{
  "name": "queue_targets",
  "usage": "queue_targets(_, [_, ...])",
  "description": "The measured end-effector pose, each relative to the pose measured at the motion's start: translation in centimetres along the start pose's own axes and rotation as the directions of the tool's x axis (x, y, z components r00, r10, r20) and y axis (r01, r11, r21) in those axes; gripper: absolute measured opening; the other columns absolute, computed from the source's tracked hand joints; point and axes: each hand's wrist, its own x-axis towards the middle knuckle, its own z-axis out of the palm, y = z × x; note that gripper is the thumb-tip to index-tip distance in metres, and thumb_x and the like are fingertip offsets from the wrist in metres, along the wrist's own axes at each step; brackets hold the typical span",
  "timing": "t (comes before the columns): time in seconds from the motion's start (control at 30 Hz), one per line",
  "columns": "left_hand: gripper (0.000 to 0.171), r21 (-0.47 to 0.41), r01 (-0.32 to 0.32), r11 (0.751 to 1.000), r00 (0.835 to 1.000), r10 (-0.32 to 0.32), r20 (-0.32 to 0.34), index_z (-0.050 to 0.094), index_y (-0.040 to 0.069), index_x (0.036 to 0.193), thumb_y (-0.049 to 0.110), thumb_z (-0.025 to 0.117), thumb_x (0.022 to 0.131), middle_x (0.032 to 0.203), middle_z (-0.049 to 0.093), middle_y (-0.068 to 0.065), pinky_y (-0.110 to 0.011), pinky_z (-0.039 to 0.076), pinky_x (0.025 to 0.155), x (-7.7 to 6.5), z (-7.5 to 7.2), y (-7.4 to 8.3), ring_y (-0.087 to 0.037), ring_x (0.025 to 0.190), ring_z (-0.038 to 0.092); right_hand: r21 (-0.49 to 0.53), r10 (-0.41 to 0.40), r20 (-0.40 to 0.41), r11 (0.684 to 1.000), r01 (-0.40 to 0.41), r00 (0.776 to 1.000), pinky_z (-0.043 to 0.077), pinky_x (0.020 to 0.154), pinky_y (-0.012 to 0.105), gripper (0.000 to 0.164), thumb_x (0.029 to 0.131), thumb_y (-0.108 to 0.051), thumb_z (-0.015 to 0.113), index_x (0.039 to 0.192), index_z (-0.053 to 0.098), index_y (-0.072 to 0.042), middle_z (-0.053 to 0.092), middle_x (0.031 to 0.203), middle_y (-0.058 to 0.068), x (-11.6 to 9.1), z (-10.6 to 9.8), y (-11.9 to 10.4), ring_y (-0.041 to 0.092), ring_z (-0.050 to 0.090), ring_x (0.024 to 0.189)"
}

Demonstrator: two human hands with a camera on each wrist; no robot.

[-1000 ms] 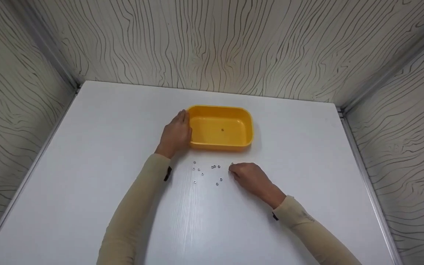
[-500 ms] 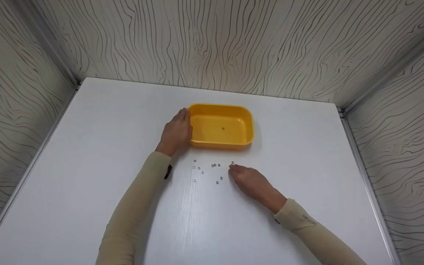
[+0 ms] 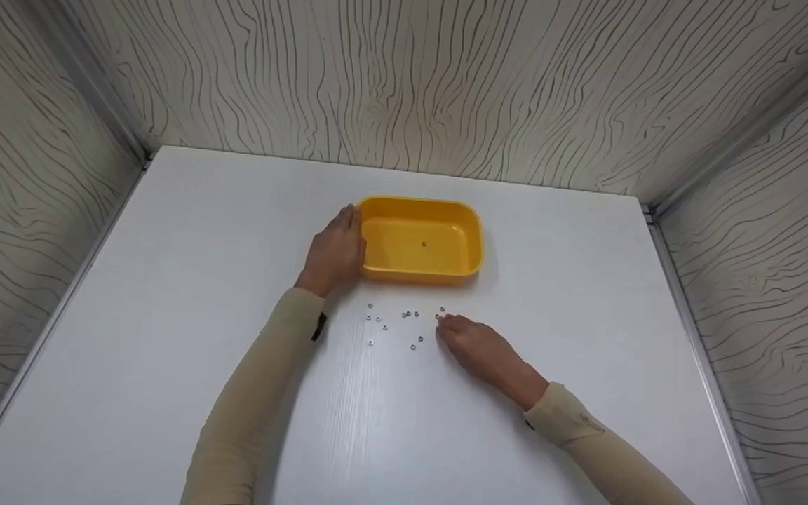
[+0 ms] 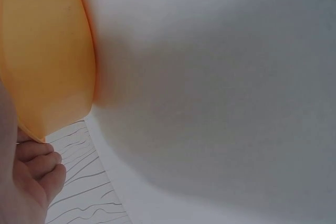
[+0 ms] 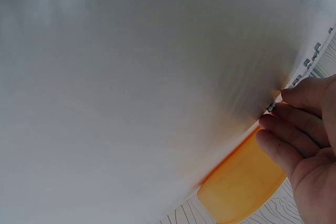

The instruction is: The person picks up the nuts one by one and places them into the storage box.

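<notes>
A yellow plastic bin (image 3: 418, 275) sits toward the back of the white table. My left hand (image 3: 334, 252) grips its left side at the rim; in the left wrist view, curled fingers (image 4: 41, 158) show at the bin's edge. One small metal nut (image 3: 424, 244) lies inside the bin. My right hand (image 3: 477, 348) is low over the table in front of the bin. Its thumb and fingertips are right at a metal nut (image 5: 271, 107), with the thumb apart from the fingers. Another nut (image 3: 442, 308) lies just beyond those fingertips.
Several more small metal nuts are scattered left of the right hand, including a close cluster (image 3: 408, 314), a front pair (image 3: 416, 343) and a left group (image 3: 378, 319). Wood-grain patterned panels (image 3: 404, 84) wall the white table (image 3: 586, 280) at the back and sides.
The right hand's fingertips have drawn back slightly, and a nut beside them now shows more plainly. The left hand keeps its place on the bin.
</notes>
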Motion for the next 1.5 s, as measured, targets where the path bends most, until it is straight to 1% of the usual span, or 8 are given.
queue_targets(0.13, [0.057, 0.001, 0.004, 1.0, 1.0, -0.004, 0.004, 0.035, -0.006, 0.16, 0.021, 0.046, 0.11, 0.165, 0.041, -0.025, -0.048, 0.043, 0.124, 0.0, 0.0, -0.1, -0.037, 0.152, 0.046, -0.067, -0.065, 0.002, 0.996, 0.065, 0.998, 0.066, 0.09, 0.032, 0.03, 0.09, -0.004, 0.079, 0.12, 0.073, -0.004, 0.079, 0.123, 0.009, 0.3, -0.1, 0.1, 0.02, 0.078, 0.111])
queue_targets(0.3, [0.059, 0.015, 0.013, 1.0, 1.0, -0.013, 0.011, 0.033, -0.006, 0.161, 0.022, 0.045, 0.11, 0.165, 0.041, -0.024, -0.048, 0.043, 0.124, -0.1, 0.1, 0.0, -0.036, 0.153, 0.045, -0.157, -0.148, 0.016, 0.976, 0.149, 0.989, 0.066, 0.088, 0.029, 0.031, 0.085, -0.003, 0.083, 0.116, 0.077, -0.006, 0.08, 0.119, 0.006, 0.5, 0.1, 0.2, 0.018, 0.079, 0.107])
queue_targets(0.5, [0.059, 0.014, 0.035, 0.999, 0.999, -0.036, 0.029, 0.032, -0.004, 0.162, 0.022, 0.044, 0.111, 0.168, 0.038, -0.022, -0.047, 0.04, 0.126, 0.0, 0.1, 0.2, -0.035, 0.155, 0.043, -0.231, -0.206, 0.0, 0.952, 0.201, 0.978, 0.066, 0.083, 0.028, 0.03, 0.085, -0.005, 0.084, 0.114, 0.078, -0.006, 0.081, 0.116, 0.007, 0.5, 0.1, 0.5, 0.017, 0.079, 0.103])
queue_targets(0.63, [0.059, -0.003, 0.036, 0.999, 0.999, -0.036, 0.03, 0.031, -0.003, 0.163, 0.022, 0.043, 0.111, 0.168, 0.037, -0.022, -0.047, 0.038, 0.128, 0.1, 0.0, 0.2, -0.035, 0.155, 0.042, -0.264, -0.229, -0.005, 0.939, 0.22, 0.973, 0.066, 0.082, 0.028, 0.028, 0.086, -0.006, 0.084, 0.113, 0.078, -0.006, 0.08, 0.116, 0.007, 0.3, 0.1, 0.7, 0.017, 0.079, 0.102])
queue_targets(0.83, [0.06, 0.009, 0.04, 0.999, 0.998, -0.04, 0.04, 0.029, -0.004, 0.163, 0.022, 0.042, 0.111, 0.169, 0.037, -0.022, -0.047, 0.037, 0.128, 0.1, 0.0, 0.1, -0.035, 0.156, 0.042, -0.257, -0.242, -0.012, 0.938, 0.231, 0.97, 0.066, 0.082, 0.027, 0.028, 0.086, -0.005, 0.084, 0.113, 0.078, -0.005, 0.08, 0.115, 0.007, 0.4, 0.0, 0.7, 0.018, 0.079, 0.1])
queue_targets(1.03, [0.06, 0.042, 0.025, 0.999, 0.999, -0.027, 0.038, 0.029, -0.005, 0.163, 0.022, 0.044, 0.111, 0.168, 0.037, -0.024, -0.048, 0.038, 0.127, 0.1, -0.1, -0.1, -0.037, 0.155, 0.042, -0.236, -0.232, 0.001, 0.945, 0.226, 0.973, 0.066, 0.084, 0.028, 0.03, 0.086, -0.005, 0.084, 0.115, 0.078, -0.005, 0.08, 0.118, 0.008, 0.7, -0.5, 0.5, 0.019, 0.079, 0.103])
queue_targets(1.27, [0.061, 0.075, 0.01, 0.997, 0.999, -0.014, 0.052, 0.029, -0.007, 0.162, 0.022, 0.043, 0.111, 0.167, 0.038, -0.025, -0.049, 0.039, 0.127, -0.1, -0.5, -0.1, -0.037, 0.156, 0.041, -0.215, -0.231, -0.01, 0.951, 0.224, 0.973, 0.066, 0.086, 0.028, 0.031, 0.085, -0.004, 0.084, 0.116, 0.077, -0.005, 0.08, 0.119, 0.007, 0.8, -0.9, 0.6, 0.017, 0.079, 0.104])
queue_targets(1.5, [0.06, 0.059, 0.011, 0.998, 0.999, -0.014, 0.049, 0.032, -0.007, 0.161, 0.023, 0.044, 0.11, 0.167, 0.038, -0.024, -0.048, 0.038, 0.128, 0.0, -0.4, 0.1, -0.036, 0.157, 0.04, -0.186, -0.239, -0.021, 0.955, 0.231, 0.971, 0.066, 0.086, 0.028, 0.032, 0.085, -0.003, 0.084, 0.116, 0.077, -0.005, 0.08, 0.117, 0.008, 0.9, -1.0, 0.7, 0.017, 0.079, 0.103])
